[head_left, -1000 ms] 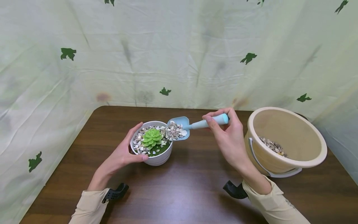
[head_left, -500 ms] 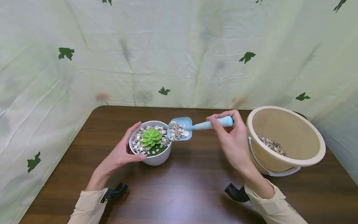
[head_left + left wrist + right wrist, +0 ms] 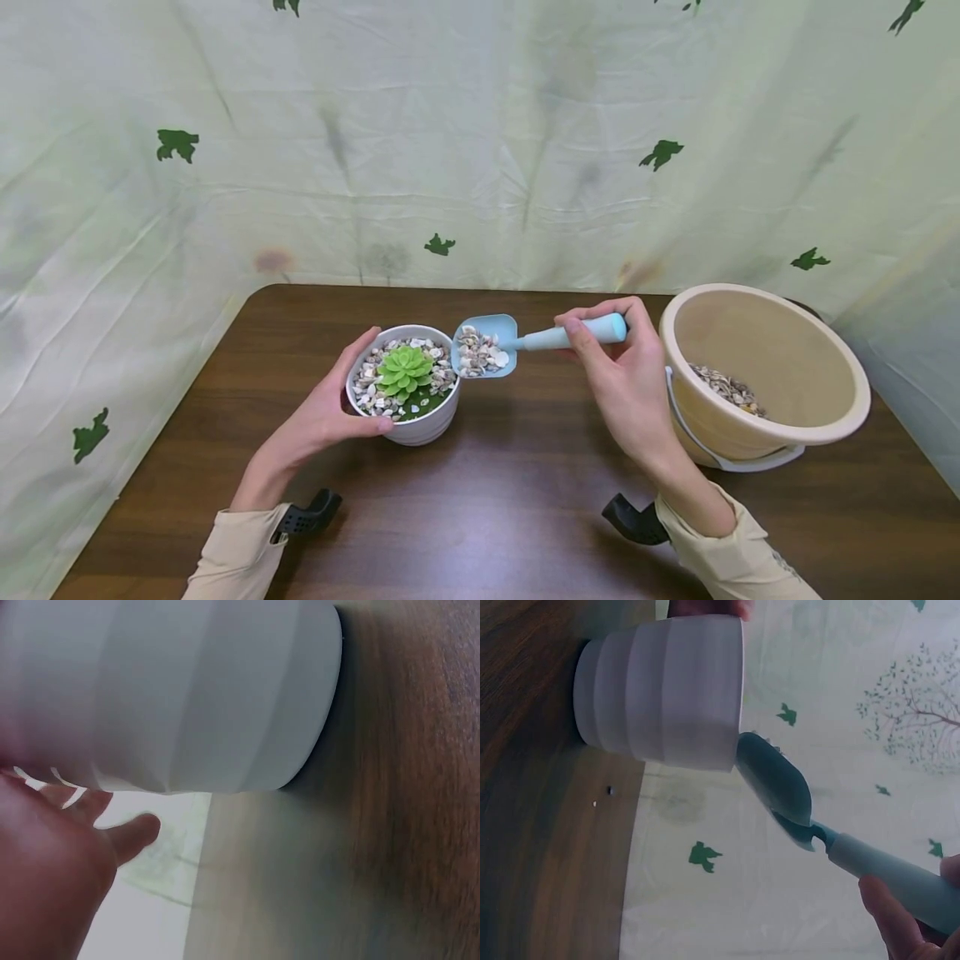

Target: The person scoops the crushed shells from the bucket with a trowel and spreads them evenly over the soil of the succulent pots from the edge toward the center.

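Observation:
A white ribbed pot (image 3: 427, 429) stands upright on the table, holding a green succulent (image 3: 406, 372) ringed by pebbles, with a dark green patch bare at its near right. My left hand (image 3: 330, 408) grips the pot from the left, thumb in front and fingers behind. My right hand (image 3: 626, 379) holds a light blue trowel (image 3: 555, 337) by its handle. Pale pebbles (image 3: 480, 352) lie in the trowel's scoop, whose tip is at the pot's right rim. In the right wrist view the scoop (image 3: 776, 780) tilts at the pot's rim (image 3: 741, 690).
On the right stands a large cream bucket (image 3: 682, 417) with a grey handle and pebbles (image 3: 727, 390) inside. A pale cloth (image 3: 480, 150) with green leaf shapes hangs behind the brown table (image 3: 480, 517). Small specks (image 3: 609, 790) lie near the pot.
The trowel has drawn back slightly to the right, off the pot's inside to its rim. Fewer pebbles are in the scoop. The left hand has kept its grip on the pot.

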`<state>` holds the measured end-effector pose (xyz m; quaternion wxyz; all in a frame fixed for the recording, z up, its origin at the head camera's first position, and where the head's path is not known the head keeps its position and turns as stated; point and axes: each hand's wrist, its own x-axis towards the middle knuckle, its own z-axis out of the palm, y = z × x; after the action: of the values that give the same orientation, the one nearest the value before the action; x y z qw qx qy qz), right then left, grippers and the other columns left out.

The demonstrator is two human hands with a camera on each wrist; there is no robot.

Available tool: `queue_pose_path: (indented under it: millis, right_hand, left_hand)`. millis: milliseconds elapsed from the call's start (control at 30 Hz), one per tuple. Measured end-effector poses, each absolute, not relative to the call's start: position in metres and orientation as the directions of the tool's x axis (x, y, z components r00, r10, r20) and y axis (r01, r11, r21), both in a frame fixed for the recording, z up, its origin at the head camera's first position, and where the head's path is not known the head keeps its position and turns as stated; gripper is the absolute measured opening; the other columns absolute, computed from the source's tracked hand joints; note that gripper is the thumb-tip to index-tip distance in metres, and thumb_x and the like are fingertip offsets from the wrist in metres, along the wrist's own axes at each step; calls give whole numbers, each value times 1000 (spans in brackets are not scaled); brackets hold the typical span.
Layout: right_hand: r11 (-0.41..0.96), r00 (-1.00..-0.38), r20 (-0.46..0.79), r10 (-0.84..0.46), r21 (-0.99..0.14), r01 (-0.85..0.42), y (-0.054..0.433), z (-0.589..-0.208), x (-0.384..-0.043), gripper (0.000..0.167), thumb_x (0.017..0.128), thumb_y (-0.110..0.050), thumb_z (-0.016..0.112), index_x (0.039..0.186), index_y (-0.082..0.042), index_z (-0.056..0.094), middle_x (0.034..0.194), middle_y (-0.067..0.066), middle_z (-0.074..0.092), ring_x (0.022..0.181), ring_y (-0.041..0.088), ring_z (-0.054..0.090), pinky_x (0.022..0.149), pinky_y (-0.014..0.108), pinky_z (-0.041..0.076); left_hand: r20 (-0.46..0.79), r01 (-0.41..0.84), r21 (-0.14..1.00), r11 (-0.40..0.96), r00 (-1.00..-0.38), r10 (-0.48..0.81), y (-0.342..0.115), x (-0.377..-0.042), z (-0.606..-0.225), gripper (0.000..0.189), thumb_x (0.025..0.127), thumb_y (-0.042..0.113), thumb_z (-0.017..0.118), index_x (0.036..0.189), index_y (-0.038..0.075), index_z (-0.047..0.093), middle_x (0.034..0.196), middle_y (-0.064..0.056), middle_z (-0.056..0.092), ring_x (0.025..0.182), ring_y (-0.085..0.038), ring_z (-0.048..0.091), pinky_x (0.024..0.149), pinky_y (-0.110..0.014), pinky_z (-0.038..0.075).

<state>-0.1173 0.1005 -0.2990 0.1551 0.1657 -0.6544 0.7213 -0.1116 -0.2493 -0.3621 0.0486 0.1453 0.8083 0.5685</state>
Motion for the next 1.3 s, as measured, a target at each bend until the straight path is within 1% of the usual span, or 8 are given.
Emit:
queue_pose_path:
  millis: [167,400,600,767,833,933,1067,1300]
  right_hand:
    - [-91,-891,454,6,-887,-452,101,-300,-118,26,93,-5,67,108,5,48,107,19,65,95,31,67,78,39,55]
    - [-80,-883,470,1,-880,-468,99,-302,-118,25,93,-5,67,107,3,49,107,18,65,94,30,67,78,39,55]
    - [-52,-875,485,-1,-874,-484,97,-302,-118,25,92,-6,68,107,3,49,106,16,66,91,29,67,77,37,55]
    - [-53,-872,490,-3,-871,-489,95,-299,-117,26,92,-6,68,107,3,49,106,16,65,89,30,66,76,38,56]
    - [-64,-875,484,-3,-873,-483,94,-299,-118,26,92,-6,69,107,3,49,106,16,65,89,30,66,76,38,56]
    - [-65,-876,482,-3,-874,-481,93,-299,-118,26,92,-6,69,107,2,50,105,15,65,89,30,66,77,38,56]
    - [-48,-873,488,-2,-872,-488,92,-298,-118,26,92,-6,69,107,2,50,105,14,66,89,29,66,77,37,56]
    - [-29,-869,494,-3,-869,-494,91,-297,-118,26,92,-5,69,108,3,51,104,13,67,90,28,66,77,36,56]
  left_hand:
    - [87,168,955,242,-946,313,-251,-111,-363,103,75,5,79,157,24,20,158,-3,20,134,-24,29,98,-19,33]
    - [78,147,964,220,-953,294,-249,-111,-364,101,75,3,79,156,28,22,153,-8,26,130,-25,34,97,-20,36]
    - [122,196,936,294,-960,252,-245,-113,-367,108,71,5,84,155,32,22,151,-6,29,130,-24,35,97,-21,34]
    - [161,243,899,365,-957,240,-243,-113,-368,107,68,10,87,156,22,25,152,-6,26,131,-24,32,98,-19,30]
    - [153,233,916,327,-955,253,-243,-113,-368,106,70,8,85,156,19,24,153,-8,26,131,-25,32,98,-19,31]
    - [125,195,950,245,-953,276,-244,-112,-367,103,74,4,80,157,18,21,154,-9,25,131,-25,33,97,-18,34]
    - [112,170,967,190,-952,284,-244,-111,-366,100,77,1,77,157,20,20,152,-10,26,129,-24,35,96,-20,37]
    - [135,197,952,234,-958,254,-243,-114,-369,107,70,1,82,155,29,24,151,-7,29,128,-23,37,97,-21,36]
